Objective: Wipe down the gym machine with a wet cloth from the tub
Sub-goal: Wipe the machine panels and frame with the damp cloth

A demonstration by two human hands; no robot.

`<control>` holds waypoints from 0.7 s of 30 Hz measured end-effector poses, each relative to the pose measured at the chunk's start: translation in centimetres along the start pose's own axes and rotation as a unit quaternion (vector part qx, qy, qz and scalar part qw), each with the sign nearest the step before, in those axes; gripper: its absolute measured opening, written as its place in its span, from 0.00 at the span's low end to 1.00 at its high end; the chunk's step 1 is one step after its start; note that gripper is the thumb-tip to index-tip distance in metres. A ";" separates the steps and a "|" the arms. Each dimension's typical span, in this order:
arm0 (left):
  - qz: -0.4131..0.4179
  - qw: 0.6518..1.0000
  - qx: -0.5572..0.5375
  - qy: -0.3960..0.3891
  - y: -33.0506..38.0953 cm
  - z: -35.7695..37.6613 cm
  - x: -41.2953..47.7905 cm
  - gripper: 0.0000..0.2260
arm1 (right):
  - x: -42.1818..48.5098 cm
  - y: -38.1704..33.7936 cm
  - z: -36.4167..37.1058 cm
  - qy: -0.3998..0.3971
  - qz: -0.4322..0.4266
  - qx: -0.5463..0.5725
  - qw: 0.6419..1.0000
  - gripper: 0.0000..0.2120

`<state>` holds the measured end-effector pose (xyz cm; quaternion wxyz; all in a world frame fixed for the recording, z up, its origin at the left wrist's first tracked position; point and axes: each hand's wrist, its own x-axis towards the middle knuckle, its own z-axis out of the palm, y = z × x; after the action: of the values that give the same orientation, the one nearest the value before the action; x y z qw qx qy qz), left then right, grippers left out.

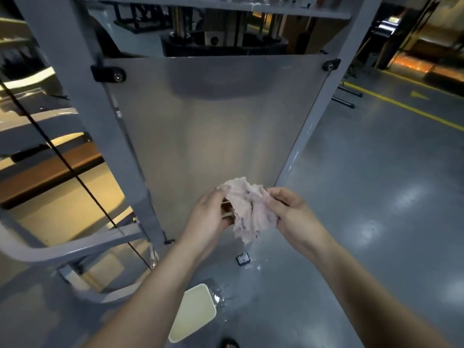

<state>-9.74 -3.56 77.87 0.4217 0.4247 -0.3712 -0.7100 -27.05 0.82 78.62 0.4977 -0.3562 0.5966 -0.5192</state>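
A crumpled pale pink cloth [244, 208] hangs between both hands, in front of the lower part of the gym machine's grey panel [213, 126]. My left hand [212, 213] grips the cloth's left side and my right hand [286, 209] grips its right side. The cloth is bunched and its lower end dangles free. The pale yellow tub [194, 313] stands on the floor below my left forearm, which hides part of it. The machine's grey frame posts [82, 96] rise on both sides of the panel.
Splashes of water [221, 297] lie on the grey floor beside the tub. A small black foot bracket [243, 259] sits on the floor under the panel. A black cable [75, 174] runs diagonally at the left. Yellow floor lines [401, 106] mark the right.
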 end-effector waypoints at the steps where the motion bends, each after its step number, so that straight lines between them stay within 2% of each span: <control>1: -0.013 0.999 -0.037 0.021 0.0 -0.2 0.1 0.13 | -0.1 0.1 -0.2 0.006 0.000 0.014 1.000 0.05; 3: -0.044 0.995 -0.083 0.032 0.0 -0.8 0.3 0.16 | -0.4 0.2 -0.6 0.028 0.011 0.054 0.998 0.08; 5: -0.072 0.996 -0.048 -0.017 0.0 -1.0 -0.1 0.16 | -0.5 0.3 -0.9 0.035 0.025 0.108 0.993 0.11; 7: -0.067 0.996 -0.003 -0.063 -0.5 -0.8 -0.5 0.05 | -0.7 0.3 -0.9 0.025 0.019 0.152 0.988 0.12; 11: -0.037 0.998 0.047 -0.008 -1.2 -1.2 -0.5 0.24 | -0.6 -0.3 -1.0 0.017 0.000 0.146 0.989 0.14; 13: -0.033 0.996 0.086 0.008 -0.3 -1.1 -0.7 0.27 | -0.5 -0.8 -1.1 0.003 -0.008 0.135 0.991 0.12; 16: -0.009 0.988 0.156 -0.018 1.7 -0.6 -1.0 0.15 | -0.2 -2.2 -1.4 -0.056 0.010 0.105 0.993 0.10; 18: 0.022 0.962 0.269 -0.043 2.6 0.1 -0.7 0.05 | 0.5 -3.1 -1.9 -0.109 0.009 0.068 0.992 0.14; 21: 0.060 0.906 0.407 -0.101 3.3 1.7 -0.1 0.10 | 2.2 -4.3 -3.5 -0.146 -0.027 -0.012 0.989 0.20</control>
<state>-10.36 -4.42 81.45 0.2142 0.4627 -0.6929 -0.5098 -31.32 -1.21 82.16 0.5613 -0.4502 0.5138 -0.4671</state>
